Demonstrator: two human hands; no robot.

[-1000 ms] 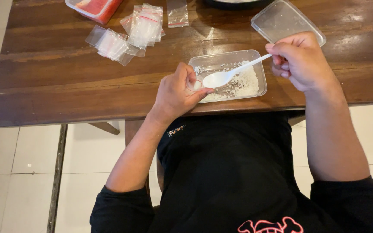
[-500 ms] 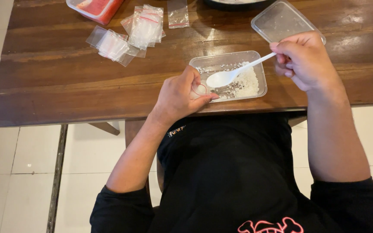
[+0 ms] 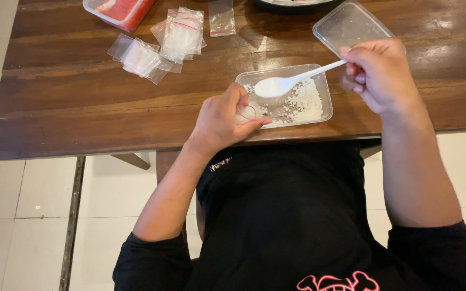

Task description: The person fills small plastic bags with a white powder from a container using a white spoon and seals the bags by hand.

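Note:
A clear rectangular plastic container (image 3: pixel 323 81) with white grains heaped in its right half sits near the front edge of the wooden table (image 3: pixel 71 97). My right hand (image 3: pixel 381 73) grips the handle of a white plastic spoon (image 3: pixel 281 85), whose bowl hovers over the container's left part. My left hand (image 3: pixel 225 118) rests at the container's left corner and pinches a small clear bag with a red strip (image 3: pixel 248 112), holding its mouth open beside the spoon.
A clear lid (image 3: pixel 349 24) lies behind my right hand. Several small clear bags (image 3: pixel 182 32) with red strips lie scattered at the back left, beside a red-and-white box (image 3: pixel 117 9). A dark dish (image 3: pixel 292 4) shows at the back edge. White tiled floor (image 3: pixel 22 205) lies below.
The spoon has lifted out of the grains and moved up over the container. My right hand rose slightly. My left hand keeps the small bag at the container's corner.

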